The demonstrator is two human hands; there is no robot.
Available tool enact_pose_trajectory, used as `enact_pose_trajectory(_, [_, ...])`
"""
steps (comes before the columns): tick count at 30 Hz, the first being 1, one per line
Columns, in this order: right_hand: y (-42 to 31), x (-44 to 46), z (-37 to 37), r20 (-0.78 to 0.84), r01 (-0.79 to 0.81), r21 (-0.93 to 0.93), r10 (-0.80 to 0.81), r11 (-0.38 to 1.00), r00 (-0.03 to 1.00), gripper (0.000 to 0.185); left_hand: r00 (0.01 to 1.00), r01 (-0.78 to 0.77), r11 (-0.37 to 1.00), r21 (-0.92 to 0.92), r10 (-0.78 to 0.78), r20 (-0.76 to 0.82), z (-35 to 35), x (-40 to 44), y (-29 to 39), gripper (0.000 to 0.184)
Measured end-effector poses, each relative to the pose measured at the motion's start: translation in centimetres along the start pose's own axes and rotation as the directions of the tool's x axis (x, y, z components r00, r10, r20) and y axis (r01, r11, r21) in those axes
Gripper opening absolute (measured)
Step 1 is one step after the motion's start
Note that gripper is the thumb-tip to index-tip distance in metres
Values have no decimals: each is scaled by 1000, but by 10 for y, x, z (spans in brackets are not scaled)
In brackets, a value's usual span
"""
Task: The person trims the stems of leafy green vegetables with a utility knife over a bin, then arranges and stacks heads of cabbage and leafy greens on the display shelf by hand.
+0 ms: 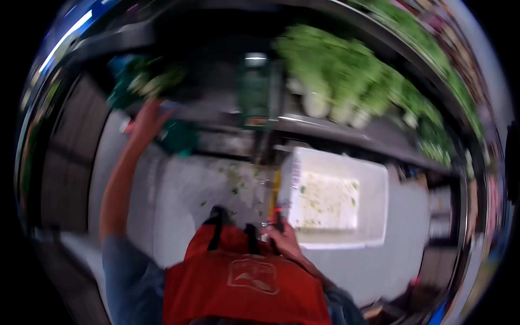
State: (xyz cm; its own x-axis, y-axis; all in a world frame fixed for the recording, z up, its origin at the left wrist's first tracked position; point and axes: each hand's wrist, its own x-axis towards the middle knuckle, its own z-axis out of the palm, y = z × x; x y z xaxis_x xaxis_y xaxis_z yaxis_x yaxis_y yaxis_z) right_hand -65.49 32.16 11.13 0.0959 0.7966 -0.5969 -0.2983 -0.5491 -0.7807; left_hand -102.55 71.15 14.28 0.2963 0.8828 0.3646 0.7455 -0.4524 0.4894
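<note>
Blue-sleeved, the left hand point(147, 122) stretches forward by one leafy bunch point(154, 82), grip too blurred to tell; the lower right hand point(285, 239) clasps one red-black handle point(279, 220).

I was in the vegetable part of a shop. Big leafy greens point(341, 76) with fat white ends stood side by side on a long dark shelf point(336, 129), and another green row point(452, 62) ran behind them. Leaf bits point(234, 189) lay on the grey floor point(346, 276), and more were in a white tub point(374, 211). The worker's red apron point(216, 298) had a leaf picture point(253, 279) on it.
</note>
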Motion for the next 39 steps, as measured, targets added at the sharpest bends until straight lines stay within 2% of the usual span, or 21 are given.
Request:
enact_pose_trajectory(1, [5,7,-1,-18,71,-8,-71,997,997,36,999,32,972,234,-30,-11,-3,22,-5,41])
enact_pose_trajectory(2, [11,12,-4,-64,112,-33,-114,993,991,33,996,14,973,232,7,-89,-1,39,-2,43])
enact_pose_trajectory(3, [29,23,-8,-114,167,-17,-168,986,979,32,991,120,948,294,-133,25,-8,57,4,45])
enact_pose_trajectory(4, [35,26,-8,-150,148,103,-131,984,980,31,981,-107,936,335,155,-118,5,75,-30,47])
enact_pose_trajectory(5, [21,23,9,-227,131,153,-94,979,969,33,971,-148,914,379,207,-120,13,96,-45,49])
enact_pose_trajectory(7, [6,16,29,-236,152,220,-99,964,967,36,1000,-16,888,460,21,-6,16,126,-44,48])
enact_pose_trajectory(10, [11,34,43,-269,160,231,-95,960,958,33,1000,2,760,650,6,-11,35,154,-64,46])
enact_pose_trajectory(13, [3,50,65,-307,162,222,-88,961,947,32,955,161,617,770,-293,35,51,181,-78,49])
enact_pose_trajectory(14, [-5,52,74,-317,164,224,-87,961,944,32,953,155,542,826,-303,19,59,183,-87,72])
enact_pose_trajectory(17, [-19,61,96,-345,147,222,-64,964,937,33,950,4,409,912,-287,125,66,185,-105,67])
enact_pose_trajectory(20, [-22,69,111,-333,147,240,-61,960,941,32,947,68,453,889,-311,86,76,191,-118,62])
enact_pose_trajectory(23, [-13,79,109,-265,155,274,-81,949,961,31,899,55,579,814,-383,212,62,207,-117,46])
enact_pose_trajectory(26, [-18,79,110,-251,162,277,-91,947,964,29,972,-59,686,725,-126,198,61,213,-155,50])
enact_pose_trajectory(29, [-17,82,113,-280,155,301,-68,941,958,34,967,-81,794,603,-84,241,2,194,-92,70])
enact_pose_trajectory(30, [-19,81,112,-273,148,298,-64,943,960,33,985,-148,824,547,74,155,7,190,-110,80])
enact_pose_trajectory(33, [-20,80,108,-235,144,284,-77,948,969,34,971,67,922,381,-147,186,-25,171,-61,68])
enact_pose_trajectory(35, [-32,80,110,-191,147,232,-103,961,976,36,961,188,982,30,-190,200,-24,150,-57,70])
enact_pose_trajectory(36, [-33,83,107,-180,178,179,-145,968,973,37,956,242,959,-148,-208,209,-21,137,-59,70])
enact_pose_trajectory(37, [-32,88,103,-167,209,128,-187,970,968,38,934,331,803,-496,-205,291,-5,119,-59,67])
enact_pose_trajectory(38, [-31,90,102,-153,239,77,-225,968,962,40,898,433,651,-624,-250,363,-27,93,-1,60])
enact_pose_trajectory(39, [-34,89,104,-151,302,76,-288,950,945,40,893,447,505,-739,-196,405,-15,74,5,57])
